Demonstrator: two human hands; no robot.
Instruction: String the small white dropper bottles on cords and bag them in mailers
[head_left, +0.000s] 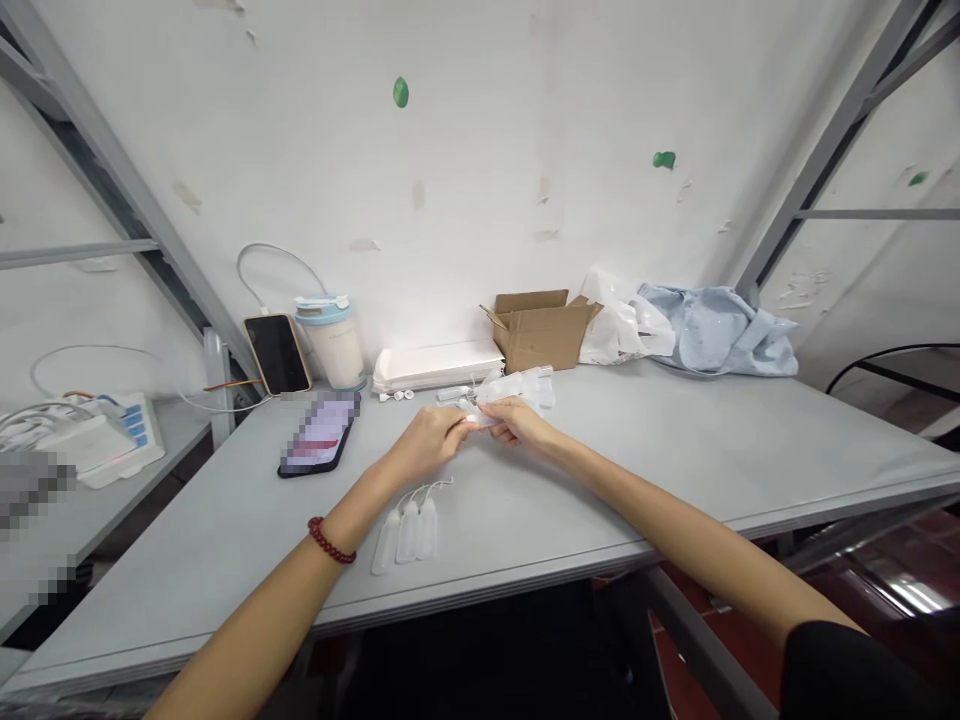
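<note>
Near the middle of the grey table (585, 470), my left hand (435, 437) and my right hand (519, 422) meet around a small whitish translucent piece (482, 418). The fingers of both hands are closed on it, and its outline is partly covered by them. Just behind my right hand lies a heap of translucent white pieces (534, 386). Several similar flat tube-like pieces with thin white strings (407, 532) lie side by side in front of my left hand, close to the table's front edge.
A phone with a lit screen (319, 435), an upright phone (277, 354) and a lidded cup (332, 345) stand left. White flat stack (439, 365), open cardboard box (544, 335), white plastic bag (619, 320) and light blue cloth (712, 330) line the wall.
</note>
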